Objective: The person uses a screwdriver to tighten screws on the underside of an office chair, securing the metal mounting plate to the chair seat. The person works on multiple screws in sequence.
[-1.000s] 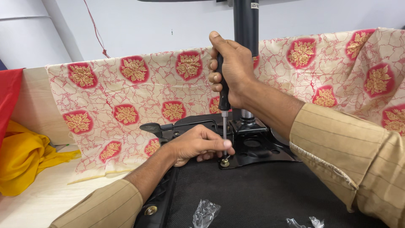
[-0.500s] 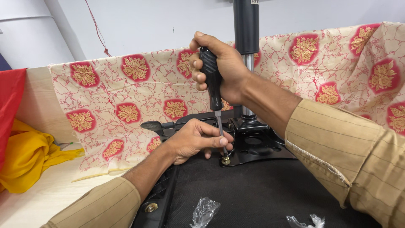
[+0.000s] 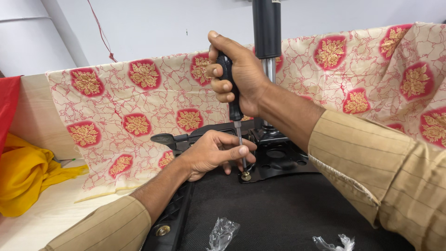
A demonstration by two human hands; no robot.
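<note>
Two clear plastic wrappers [image 3: 222, 232] lie nearest on the black seat underside [image 3: 278, 214]; beyond, the left hand [image 3: 211, 153] pinches the screwdriver [image 3: 233, 100] shaft above a brass screw [image 3: 245, 176], the right hand [image 3: 237, 74] gripping its handle before patterned cloth [image 3: 139, 107]

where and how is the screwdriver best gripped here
By its black handle, from above. The screwdriver stands upright with its tip in the bolt on the black metal plate, so the handle top is free. The right hand wraps it; the left hand fingers steady the thin shaft low down.
</note>
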